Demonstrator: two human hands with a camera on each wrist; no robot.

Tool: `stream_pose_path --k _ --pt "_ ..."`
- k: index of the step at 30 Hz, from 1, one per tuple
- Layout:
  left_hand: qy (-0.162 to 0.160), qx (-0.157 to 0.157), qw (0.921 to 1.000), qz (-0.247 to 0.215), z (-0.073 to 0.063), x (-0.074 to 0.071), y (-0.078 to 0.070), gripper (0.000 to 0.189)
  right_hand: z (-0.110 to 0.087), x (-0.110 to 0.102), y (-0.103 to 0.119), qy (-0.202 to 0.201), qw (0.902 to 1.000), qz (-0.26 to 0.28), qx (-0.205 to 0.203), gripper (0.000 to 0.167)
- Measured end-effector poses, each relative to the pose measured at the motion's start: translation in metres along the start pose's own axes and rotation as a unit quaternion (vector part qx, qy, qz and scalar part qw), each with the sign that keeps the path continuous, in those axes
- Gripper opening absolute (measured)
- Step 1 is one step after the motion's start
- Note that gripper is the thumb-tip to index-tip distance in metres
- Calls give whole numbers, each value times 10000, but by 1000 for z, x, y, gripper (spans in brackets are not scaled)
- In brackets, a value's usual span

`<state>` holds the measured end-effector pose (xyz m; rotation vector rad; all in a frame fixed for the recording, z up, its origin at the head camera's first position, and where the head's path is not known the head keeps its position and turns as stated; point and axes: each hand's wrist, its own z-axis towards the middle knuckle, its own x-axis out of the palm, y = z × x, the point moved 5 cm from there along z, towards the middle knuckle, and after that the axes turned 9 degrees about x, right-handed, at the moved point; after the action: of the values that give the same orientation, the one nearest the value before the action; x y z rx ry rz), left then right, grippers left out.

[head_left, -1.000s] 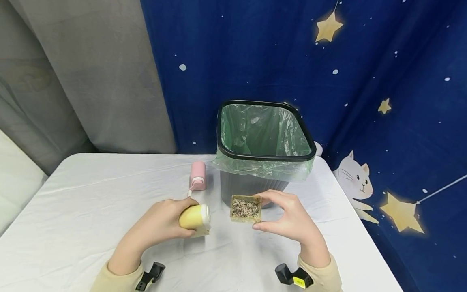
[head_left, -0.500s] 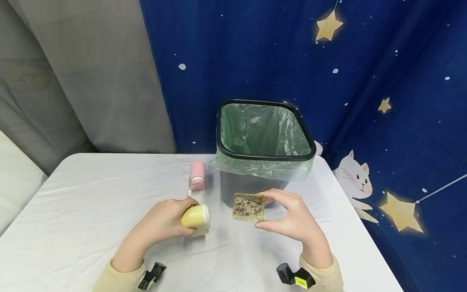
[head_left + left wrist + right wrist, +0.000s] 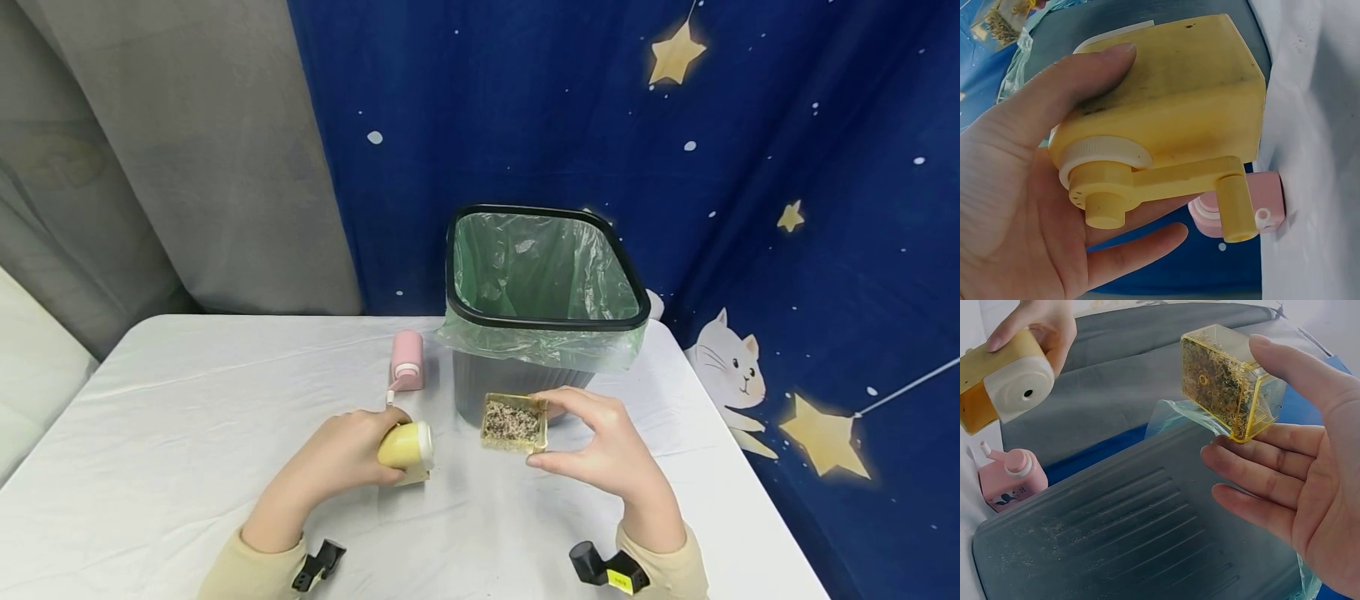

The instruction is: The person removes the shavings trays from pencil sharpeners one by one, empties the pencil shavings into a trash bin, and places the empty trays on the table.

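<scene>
My left hand (image 3: 341,454) grips a yellow crank pencil sharpener (image 3: 1185,81) with a white front. In the left wrist view its crank handle (image 3: 1235,206) faces the camera, and the thumb lies along the body. In the right wrist view the sharpener's white face shows a dark pencil hole, with an open cavity beside it. My right hand (image 3: 592,437) pinches a clear yellow shavings drawer (image 3: 1219,381) between thumb and fingers. Pencil shavings (image 3: 512,422) fill much of it. The drawer is held in front of the bin, apart from the sharpener.
A grey trash bin (image 3: 517,379) with a black rim (image 3: 547,323) and a green liner bag (image 3: 540,350) stands at the table's far side. Left of it sits a pink crank pencil sharpener (image 3: 407,354). A white cloth (image 3: 187,417) covers the table; curtains hang behind.
My right hand has shifted slightly right and up with the drawer. My left hand has moved a little to the right with the sharpener.
</scene>
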<state>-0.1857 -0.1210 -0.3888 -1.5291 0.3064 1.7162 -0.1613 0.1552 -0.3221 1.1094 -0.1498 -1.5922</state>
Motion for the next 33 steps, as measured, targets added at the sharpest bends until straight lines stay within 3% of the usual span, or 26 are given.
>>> stream_pose_path --k 33 --pt "481 -324 9983 22 9 32 10 47 -1 -7 1 -247 9997 39 27 53"
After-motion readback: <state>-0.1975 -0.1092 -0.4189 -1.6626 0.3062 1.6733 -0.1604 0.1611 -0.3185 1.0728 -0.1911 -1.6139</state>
